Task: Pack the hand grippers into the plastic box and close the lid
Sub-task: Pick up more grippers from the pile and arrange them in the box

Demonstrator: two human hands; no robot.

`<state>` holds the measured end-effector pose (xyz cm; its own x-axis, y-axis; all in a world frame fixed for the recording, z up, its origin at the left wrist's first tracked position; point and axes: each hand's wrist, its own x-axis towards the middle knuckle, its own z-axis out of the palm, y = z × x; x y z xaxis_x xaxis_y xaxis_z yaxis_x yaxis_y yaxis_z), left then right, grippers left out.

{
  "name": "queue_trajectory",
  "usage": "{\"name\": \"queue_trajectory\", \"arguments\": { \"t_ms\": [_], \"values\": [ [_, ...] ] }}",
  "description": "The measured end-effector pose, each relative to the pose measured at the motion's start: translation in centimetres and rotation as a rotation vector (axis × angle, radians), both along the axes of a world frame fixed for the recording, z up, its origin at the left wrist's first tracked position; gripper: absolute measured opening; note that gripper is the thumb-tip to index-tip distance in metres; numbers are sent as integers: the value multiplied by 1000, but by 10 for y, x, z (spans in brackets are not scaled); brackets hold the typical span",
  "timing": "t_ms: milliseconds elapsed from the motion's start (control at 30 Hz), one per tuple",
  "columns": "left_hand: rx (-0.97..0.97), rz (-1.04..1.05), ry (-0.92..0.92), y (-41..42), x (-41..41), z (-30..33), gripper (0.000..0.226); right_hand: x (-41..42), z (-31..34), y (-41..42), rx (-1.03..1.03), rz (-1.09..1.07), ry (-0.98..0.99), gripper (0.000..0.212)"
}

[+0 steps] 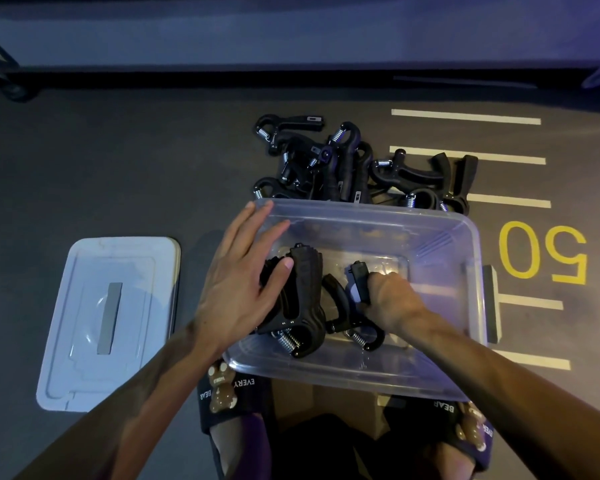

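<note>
A clear plastic box (444, 382) stands open on the dark floor in front of me. Inside it lie black hand grippers with steel springs: a stack (305, 299) on the left and one gripper (359, 282) in the middle. My left hand (243, 289) rests flat on the stack, fingers spread, over the box's left rim. My right hand (390, 299) is down in the box, closed around the handle of the middle gripper. A pile of several more hand grippers (343, 164) lies on the floor just behind the box. The box's lid (108, 320) lies flat on the floor to the left.
My two feet in dark slides with bear charms (224, 389) sit just under the box's near edge. White stripes (465, 116) and a yellow "50" (542, 252) are painted on the floor at right. A raised ledge (291, 77) runs along the back.
</note>
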<state>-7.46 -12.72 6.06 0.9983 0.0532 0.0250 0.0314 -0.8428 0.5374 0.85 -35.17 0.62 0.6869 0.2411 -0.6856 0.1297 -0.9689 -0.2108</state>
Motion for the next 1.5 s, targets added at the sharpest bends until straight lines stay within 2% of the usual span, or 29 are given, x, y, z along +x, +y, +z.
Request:
{"name": "queue_trajectory", "arguments": {
  "t_ms": [167,300,500,700,933,1000,1100,1167,1267,1333,1367,1433,1500],
  "values": [
    [8,5,16,0,0,-1,51,-11,-2,1,-36,31,-21,51],
    [4,3,2,0,0,-1,51,-7,-2,-2,21,-44,-2,46],
    [8,4,0,1,1,-1,50,-11,-3,0,-65,74,-45,48],
    [9,8,5,0,1,-2,50,-6,-2,-6,-28,99,3,45],
    [20,7,6,1,1,-3,51,-8,0,-8,-54,164,40,59],
    [27,1,2,1,1,-3,51,-3,10,-5,-84,183,81,54],
    [38,-6,0,1,0,-5,53,18,47,1,-166,334,101,44],
    [41,-10,-3,1,1,-5,54,38,85,5,-9,351,176,39],
    [35,-10,-3,1,1,-4,54,67,131,16,524,86,363,25],
    [30,-5,3,1,2,-5,54,93,136,26,726,-60,241,20],
    [31,-4,5,2,2,-5,54,106,128,32,744,-108,129,18],
    [27,-5,2,2,2,-5,53,131,100,42,612,-96,-118,13],
    [21,-7,0,2,2,-5,52,148,73,49,402,-57,-192,16]
  ]
}}
